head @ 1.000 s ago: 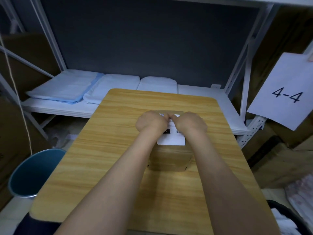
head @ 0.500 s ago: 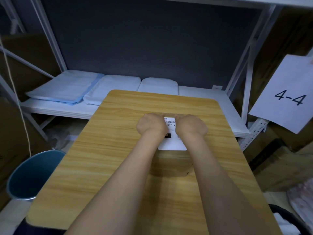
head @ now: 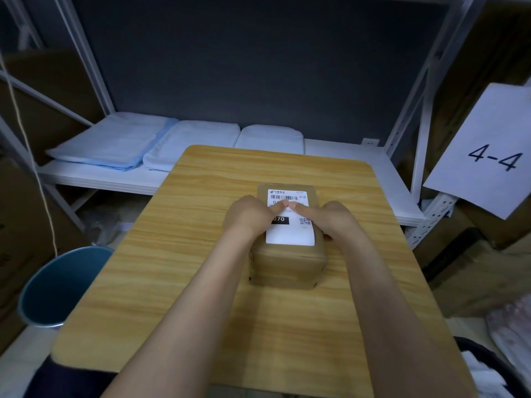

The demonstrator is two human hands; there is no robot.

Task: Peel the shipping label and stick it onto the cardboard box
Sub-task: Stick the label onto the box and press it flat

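Observation:
A small cardboard box (head: 287, 262) stands on the wooden table (head: 186, 254), a little past its middle. A white shipping label (head: 290, 235) with a barcode and a black "070" block lies flat on the box's top. My left hand (head: 248, 216) rests on the box's left side, its index fingertip pressing the middle of the label. My right hand (head: 334, 218) mirrors it from the right, and the two fingertips touch. My right thumb shows at the box's right edge. Neither hand lifts anything.
A blue bin (head: 57, 285) stands on the floor left of the table. Behind the table, a white shelf (head: 100, 179) carries folded pale cloths (head: 115, 142). A paper sign reading "4-4" (head: 488, 150) hangs at the right. Cardboard boxes stand at the right.
My hands have slid back toward me along the label, uncovering its barcode end. Both index fingers now point inward and meet on the label's middle. The box stays put.

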